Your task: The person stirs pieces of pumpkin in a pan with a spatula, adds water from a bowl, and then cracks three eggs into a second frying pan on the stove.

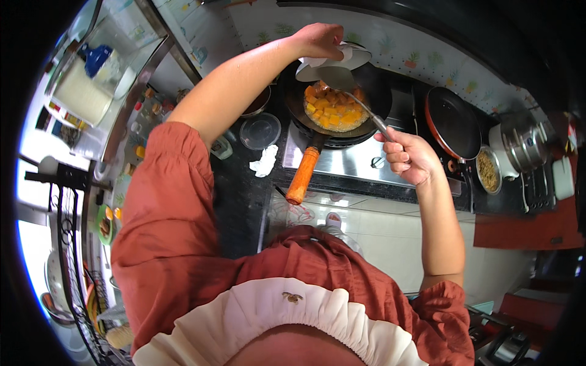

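Note:
My left hand grips a tilted whitish bowl above the far side of a dark wok, with a piece of white cloth or paper between fingers and bowl. My right hand is closed around the handle of a metal spatula. The spatula's broad head lies in front of the bowl's mouth; whether they touch I cannot tell. Orange-yellow cubes, apparently pumpkin, sit in bubbling liquid in the wok. Its wooden handle points toward me, untouched. The bowl's inside is mostly hidden.
The wok stands on a steel gas stove. Right of it are a red-rimmed frying pan, a bowl of brownish food and a steel pot. A clear plastic lid and crumpled white tissue lie on the left counter.

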Motion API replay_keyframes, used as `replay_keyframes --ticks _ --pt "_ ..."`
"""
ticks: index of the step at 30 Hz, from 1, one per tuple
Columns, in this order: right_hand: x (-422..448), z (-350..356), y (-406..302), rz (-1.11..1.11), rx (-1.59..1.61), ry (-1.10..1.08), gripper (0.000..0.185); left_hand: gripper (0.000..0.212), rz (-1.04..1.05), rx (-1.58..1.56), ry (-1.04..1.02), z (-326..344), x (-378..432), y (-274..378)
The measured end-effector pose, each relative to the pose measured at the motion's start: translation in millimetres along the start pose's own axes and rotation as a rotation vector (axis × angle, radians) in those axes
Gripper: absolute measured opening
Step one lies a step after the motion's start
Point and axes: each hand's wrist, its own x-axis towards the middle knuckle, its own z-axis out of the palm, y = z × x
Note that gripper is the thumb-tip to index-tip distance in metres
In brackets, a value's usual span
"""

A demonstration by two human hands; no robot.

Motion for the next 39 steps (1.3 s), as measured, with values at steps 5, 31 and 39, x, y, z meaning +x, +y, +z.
replay_keyframes --ticks 5,31,39 --pt "-6.6 2.1 9.6 0.043 -0.052 -0.021 0.023 0.04 -0.234 0.038 -0.049 -24.4 -0.7 5.8" --pt "-36.2 -41.1 6.7 -0.059 0.017 -0.131 0.033 0.036 -1.018 -1.879 1.132 106.6 -448.0 52.1" --pt "-27.6 -36.3 13.5 -0.07 -0.028 -0.128 0.034 0.032 -1.241 -1.98 1.295 162.4 -510.2 78.6"
